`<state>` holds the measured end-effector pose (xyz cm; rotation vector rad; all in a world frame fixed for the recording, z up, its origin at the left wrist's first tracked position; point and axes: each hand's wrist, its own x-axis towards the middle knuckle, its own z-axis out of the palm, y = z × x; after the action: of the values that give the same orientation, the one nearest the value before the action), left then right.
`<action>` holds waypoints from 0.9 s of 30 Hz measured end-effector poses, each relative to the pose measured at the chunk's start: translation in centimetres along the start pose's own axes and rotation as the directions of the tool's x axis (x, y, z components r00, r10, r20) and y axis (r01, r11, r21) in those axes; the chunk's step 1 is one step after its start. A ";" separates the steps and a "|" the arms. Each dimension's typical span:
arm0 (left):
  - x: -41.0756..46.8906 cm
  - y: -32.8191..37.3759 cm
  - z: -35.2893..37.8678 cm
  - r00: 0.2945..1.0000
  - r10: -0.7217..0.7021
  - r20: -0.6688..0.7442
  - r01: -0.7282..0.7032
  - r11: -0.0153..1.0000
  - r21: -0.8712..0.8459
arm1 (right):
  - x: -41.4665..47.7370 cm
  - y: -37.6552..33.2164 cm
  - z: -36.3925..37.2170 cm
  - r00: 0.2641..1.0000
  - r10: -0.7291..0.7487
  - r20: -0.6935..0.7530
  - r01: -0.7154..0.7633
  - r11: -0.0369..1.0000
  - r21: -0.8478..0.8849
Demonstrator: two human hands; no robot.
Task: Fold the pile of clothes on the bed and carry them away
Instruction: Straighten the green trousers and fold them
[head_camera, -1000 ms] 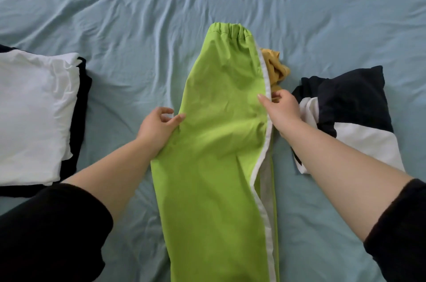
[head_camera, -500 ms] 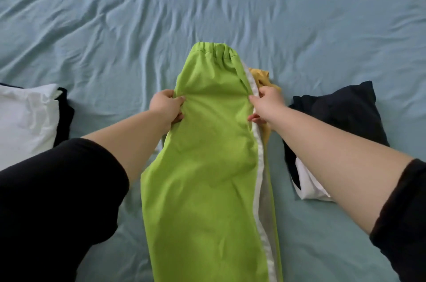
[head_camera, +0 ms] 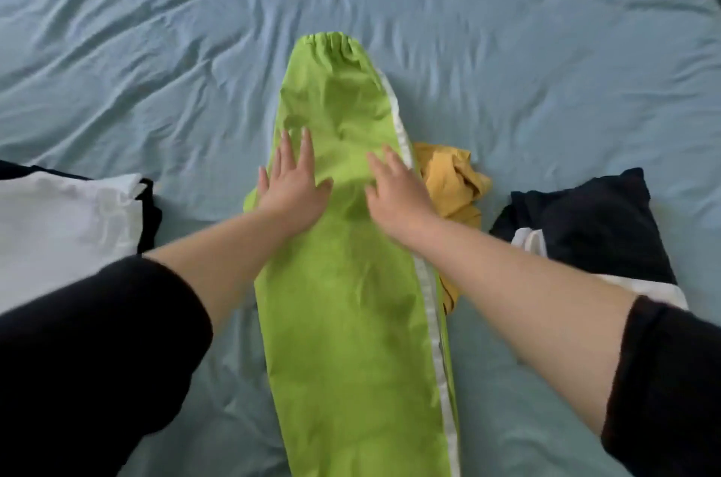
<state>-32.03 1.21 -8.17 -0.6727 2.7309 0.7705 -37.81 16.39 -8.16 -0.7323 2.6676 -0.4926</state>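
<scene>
Lime-green track trousers [head_camera: 351, 301], with a white stripe [head_camera: 398, 125] down one edge, lie lengthwise mid-bed, gathered elastic end toward 12 o'clock. Left hand [head_camera: 292, 187] lies flat on the cloth, fingers straight and slightly spread, gripping nothing. Right hand [head_camera: 394, 191] lies flat at its 3 o'clock, fingers straight, near the stripe. A crumpled yellow garment [head_camera: 452, 184] is partly under the trousers' 3 o'clock edge. Further out at 3 o'clock is a bunched dark-and-white garment [head_camera: 593, 219]. At 9 o'clock a folded white garment [head_camera: 66, 226] sits on a black garment [head_camera: 150, 211]. A wrinkled pale-blue sheet [head_camera: 156, 47] lies beneath all.
</scene>
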 end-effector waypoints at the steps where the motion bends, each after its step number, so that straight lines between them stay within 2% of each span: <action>1: -2.1 -1.3 2.3 0.999 0.040 0.007 -0.040 0.994 0.103 | -2.1 -0.1 2.7 0.991 -0.108 0.077 0.116 0.989 -0.096; 3: -5.6 -4.5 6.0 0.993 0.081 0.080 -0.098 0.966 0.240 | -5.5 1.8 6.6 0.950 -0.200 0.239 0.256 0.938 -0.233; 4: -6.7 -6.1 7.2 0.986 0.077 0.146 -0.118 0.948 0.296 | -6.5 3.6 7.6 0.949 -0.166 0.267 0.245 0.924 -0.295; 6: -7.5 -8.4 8.6 0.962 0.056 0.267 -0.159 0.911 0.382 | -7.6 7.4 8.2 0.969 -0.025 0.247 0.123 0.912 -0.390; 8: -7.3 -9.0 8.9 0.952 0.030 0.304 -0.161 0.895 0.415 | -7.8 9.1 8.3 0.970 0.061 0.235 0.055 0.887 -0.459; 10: -7.4 -8.0 8.8 0.972 0.031 0.234 -0.127 0.905 0.406 | -7.7 7.9 8.4 0.971 0.075 0.228 0.033 0.899 -0.437; 11: -8.0 -7.3 8.9 0.986 0.068 0.155 -0.124 0.912 0.390 | -8.0 6.8 8.4 0.978 0.056 0.202 0.034 0.908 -0.417; 13: -10.3 -6.0 9.4 0.986 0.160 -0.040 -0.139 0.938 0.318 | -9.8 4.7 8.6 0.991 -0.074 0.111 0.111 0.920 -0.375; 14: -12.1 -5.8 10.1 0.982 0.169 -0.087 -0.138 0.950 0.281 | -11.4 4.1 8.9 0.985 -0.152 0.086 0.172 0.922 -0.346; 16: -16.0 -6.2 12.1 0.995 0.104 0.012 -0.103 0.950 0.295 | -15.2 4.3 10.2 0.964 -0.222 0.150 0.261 0.899 -0.352; 18: -18.2 -7.4 13.9 0.989 0.005 0.148 -0.060 0.928 0.369 | -17.8 5.5 11.6 0.956 -0.141 0.257 0.234 0.895 -0.379; 21: -17.8 -7.7 14.1 0.993 0.011 0.116 -0.050 0.937 0.345 | -17.7 5.8 12.1 0.974 -0.115 0.195 0.183 0.908 -0.378; 24: -20.5 -7.5 14.3 0.973 0.229 0.020 -0.219 0.901 0.375 | -20.5 6.0 11.9 0.958 -0.229 0.174 0.277 0.897 -0.345; 25: -22.3 -7.8 14.8 0.950 0.299 0.084 -0.307 0.863 0.401 | -22.4 6.8 11.9 0.936 -0.280 0.213 0.340 0.876 -0.342; 27: -26.0 -8.9 15.8 0.895 0.337 0.293 -0.440 0.775 0.453 | -26.3 8.7 11.9 0.899 -0.288 0.329 0.402 0.843 -0.359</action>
<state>-3.75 12.54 -16.68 0.0936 2.7286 0.1307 -15.38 34.77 -16.43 -1.3245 2.4072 0.1126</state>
